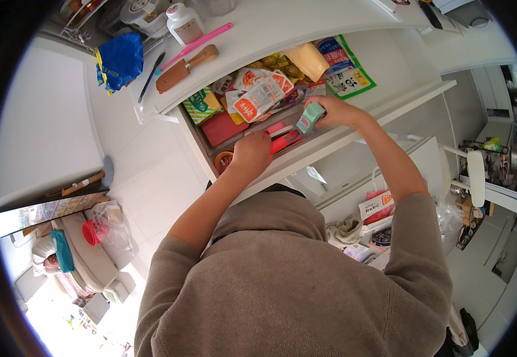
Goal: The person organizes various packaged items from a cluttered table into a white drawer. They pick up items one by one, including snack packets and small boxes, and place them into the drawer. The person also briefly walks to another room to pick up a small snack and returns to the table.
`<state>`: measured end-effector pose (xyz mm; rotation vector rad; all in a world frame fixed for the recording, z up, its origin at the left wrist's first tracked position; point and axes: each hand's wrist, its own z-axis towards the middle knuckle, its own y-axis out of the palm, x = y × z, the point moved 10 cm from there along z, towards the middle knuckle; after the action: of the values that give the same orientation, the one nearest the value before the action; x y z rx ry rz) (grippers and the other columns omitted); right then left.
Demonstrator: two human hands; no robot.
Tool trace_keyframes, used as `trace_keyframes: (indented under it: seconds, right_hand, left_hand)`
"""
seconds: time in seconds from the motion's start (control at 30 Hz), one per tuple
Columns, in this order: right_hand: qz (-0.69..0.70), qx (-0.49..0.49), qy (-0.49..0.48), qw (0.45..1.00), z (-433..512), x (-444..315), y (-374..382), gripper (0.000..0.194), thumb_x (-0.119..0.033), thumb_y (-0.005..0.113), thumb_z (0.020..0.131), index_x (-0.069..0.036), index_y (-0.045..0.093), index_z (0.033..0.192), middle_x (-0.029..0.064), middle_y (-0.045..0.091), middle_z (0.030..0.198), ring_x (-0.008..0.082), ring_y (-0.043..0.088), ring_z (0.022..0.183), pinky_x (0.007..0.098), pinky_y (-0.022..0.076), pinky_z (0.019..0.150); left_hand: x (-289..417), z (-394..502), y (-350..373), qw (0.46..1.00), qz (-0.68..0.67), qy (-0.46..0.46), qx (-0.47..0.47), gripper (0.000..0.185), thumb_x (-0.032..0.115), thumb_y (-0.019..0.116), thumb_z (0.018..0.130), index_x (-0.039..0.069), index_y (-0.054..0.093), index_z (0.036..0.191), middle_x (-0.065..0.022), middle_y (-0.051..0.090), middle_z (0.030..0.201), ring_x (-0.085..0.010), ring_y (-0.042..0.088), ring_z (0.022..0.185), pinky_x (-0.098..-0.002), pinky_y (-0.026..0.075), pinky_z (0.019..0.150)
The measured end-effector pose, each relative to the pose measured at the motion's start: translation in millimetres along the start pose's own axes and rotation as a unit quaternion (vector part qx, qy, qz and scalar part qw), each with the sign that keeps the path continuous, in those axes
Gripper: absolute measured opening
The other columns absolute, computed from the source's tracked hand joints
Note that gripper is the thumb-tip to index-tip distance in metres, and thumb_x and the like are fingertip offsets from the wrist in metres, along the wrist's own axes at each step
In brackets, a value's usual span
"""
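An open white drawer (419,100) holds packets and small items in front of me. My right hand (332,111) grips a small mint-green box (310,118) above the drawer's front part. My left hand (253,153) reaches into the front left of the drawer, beside pink and red handled items (284,142); its fingertips are partly hidden, so I cannot tell whether it grips anything. Behind the hands lie white and orange sachets (259,99), a dark red flat item (224,128), a green striped packet (202,105) and a green-edged pouch (352,82).
On the white countertop (281,18) above the drawer lie a knife in a brown sheath (187,69), a pink long-handled tool (205,41), a black pen-like item (152,76), a white bottle (185,24) and a blue packet (120,60). Below right, a lower drawer holds bags and cloth.
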<state>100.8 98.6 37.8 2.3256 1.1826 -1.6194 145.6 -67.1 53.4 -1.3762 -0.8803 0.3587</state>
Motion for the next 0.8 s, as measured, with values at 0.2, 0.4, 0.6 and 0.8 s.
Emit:
trace_keyframes:
  seconds: [0.2,0.4,0.6,0.8]
  right_hand:
    - [-0.046,-0.011,-0.026,0.999,7,5,8,0.053,0.004,0.077,0.059,-0.006,0.056,0.106,0.0047,0.062,0.098,0.0163,0.058,0.092,0.0306,0.047,0.079]
    - [0.2,-0.036,0.072,0.977,-2,7,10,0.047,0.003,0.068,0.071,-0.005,0.053,0.115,0.0064,0.061,0.102,0.0178,0.059,0.093,0.0318,0.0501,0.085]
    - [0.61,-0.059,0.032,0.79,-13,-30,10,0.04,-0.023,0.047,0.091,0.002,0.047,0.122,0.0115,0.06,0.097,0.0248,0.061,0.087,0.0393,0.0536,0.082]
    - [0.651,-0.001,0.114,0.751,-13,-14,24,0.039,-0.034,0.045,0.092,-0.001,0.051,0.112,0.01,0.059,0.085,0.0193,0.06,0.075,0.0331,0.0561,0.066]
  left_hand:
    - [2,-3,1,0.999,0.008,-0.017,-0.03,0.029,0.023,0.07,0.071,0.004,0.059,0.089,-0.0125,0.058,0.088,-0.0285,0.061,0.083,-0.0379,0.052,0.069]
    - [1,-4,0,0.999,-0.007,-0.019,-0.038,0.031,0.025,0.071,0.072,0.003,0.059,0.09,-0.0126,0.058,0.09,-0.0284,0.061,0.085,-0.0379,0.052,0.07]
    - [2,-5,-12,0.997,-0.039,-0.049,-0.047,0.043,0.03,0.07,0.075,0.003,0.056,0.104,-0.0143,0.058,0.096,-0.0299,0.062,0.086,-0.04,0.052,0.07]
    - [4,8,-76,0.973,-0.176,-0.043,0.144,0.062,0.021,0.07,0.077,0.003,0.041,0.129,-0.0179,0.056,0.109,-0.0305,0.062,0.086,-0.0379,0.053,0.071]
